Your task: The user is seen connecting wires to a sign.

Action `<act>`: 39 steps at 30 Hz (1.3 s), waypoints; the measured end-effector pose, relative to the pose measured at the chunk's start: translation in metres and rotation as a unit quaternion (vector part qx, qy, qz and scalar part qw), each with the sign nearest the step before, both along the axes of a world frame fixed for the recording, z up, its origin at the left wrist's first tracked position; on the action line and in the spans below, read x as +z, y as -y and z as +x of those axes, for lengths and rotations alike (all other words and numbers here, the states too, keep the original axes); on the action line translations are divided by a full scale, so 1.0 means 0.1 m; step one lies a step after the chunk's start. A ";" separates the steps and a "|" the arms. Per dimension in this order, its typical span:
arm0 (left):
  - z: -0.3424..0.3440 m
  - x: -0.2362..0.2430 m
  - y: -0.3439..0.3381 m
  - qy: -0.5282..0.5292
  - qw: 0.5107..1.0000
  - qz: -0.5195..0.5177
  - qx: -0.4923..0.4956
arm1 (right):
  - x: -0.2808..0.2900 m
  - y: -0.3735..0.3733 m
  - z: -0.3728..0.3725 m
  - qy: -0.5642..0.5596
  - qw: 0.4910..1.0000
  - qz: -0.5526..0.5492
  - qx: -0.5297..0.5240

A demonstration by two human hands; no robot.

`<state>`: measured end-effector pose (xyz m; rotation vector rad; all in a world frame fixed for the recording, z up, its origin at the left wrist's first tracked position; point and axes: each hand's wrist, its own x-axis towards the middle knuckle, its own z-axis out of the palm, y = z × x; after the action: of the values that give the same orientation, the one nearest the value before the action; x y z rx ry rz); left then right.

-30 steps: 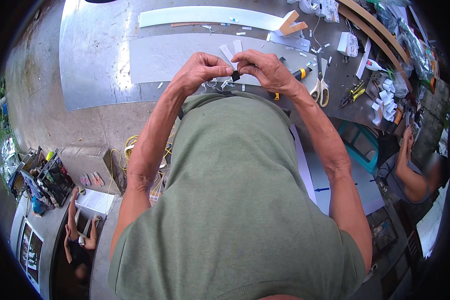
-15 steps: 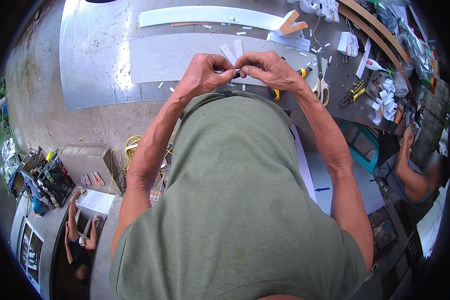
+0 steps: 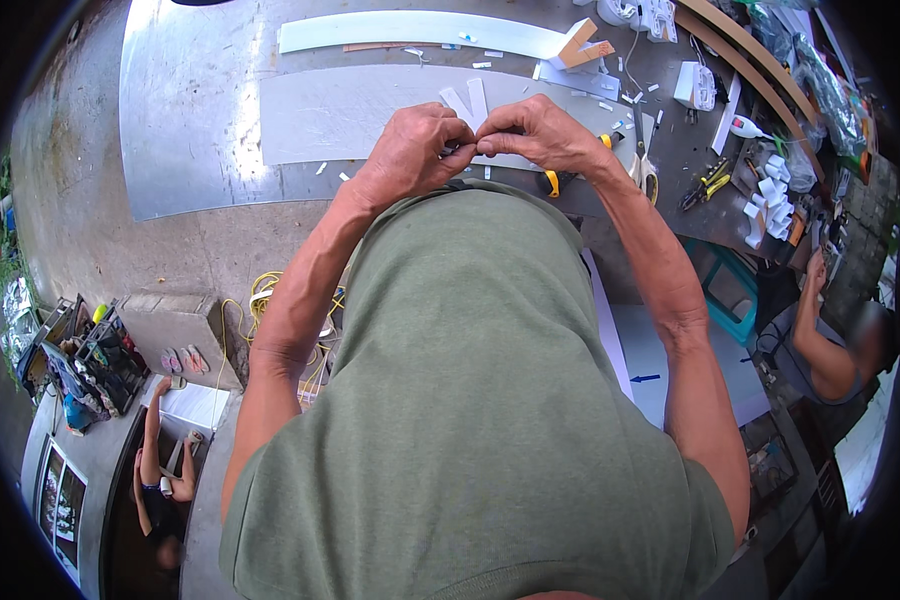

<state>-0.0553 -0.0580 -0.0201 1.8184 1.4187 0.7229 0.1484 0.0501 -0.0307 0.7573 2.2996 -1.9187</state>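
Observation:
Close to my body, over the near edge of the workbench, both hands meet fingertip to fingertip. My left hand (image 3: 420, 148) is closed in a pinch, and whatever it grips is too small to make out. Opposite it, my right hand (image 3: 532, 135) pinches too, its thumb and forefinger almost touching the left fingers. Two narrow white strips (image 3: 478, 98) lie just beyond the hands on a flat grey sheet (image 3: 345, 110). Right of my right hand are a yellow and black tool (image 3: 553, 183) and scissors (image 3: 645, 170) with pale handles.
A long white strip (image 3: 410, 30) lies at the back beside a wooden block (image 3: 582, 48). Small white scraps surround it. Pliers (image 3: 707, 188) and white curled pieces (image 3: 770, 200) are at the right. A teal stool (image 3: 728, 300) stands below. One person (image 3: 820, 340) is at right, another (image 3: 160, 480) at lower left.
My right hand has risen slightly, and my left hand has turned so its back shows more. The white bit seen between the fingers earlier is now hidden.

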 end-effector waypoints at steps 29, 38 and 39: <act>-0.15 -0.18 0.00 0.325 0.893 -0.302 0.073 | 0.09 0.07 0.11 -0.067 0.994 -0.042 -0.074; -0.14 -0.23 0.02 0.442 0.812 -0.367 0.107 | 0.17 0.25 0.08 -0.111 0.980 0.116 -0.117; -0.14 -0.23 0.02 0.446 0.809 -0.368 0.105 | 0.16 0.26 0.08 -0.110 0.980 0.109 -0.126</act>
<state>-0.0692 -0.0604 -0.0434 0.5585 1.0069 0.8174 0.1566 0.0242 -0.0143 0.9437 2.7008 -1.9572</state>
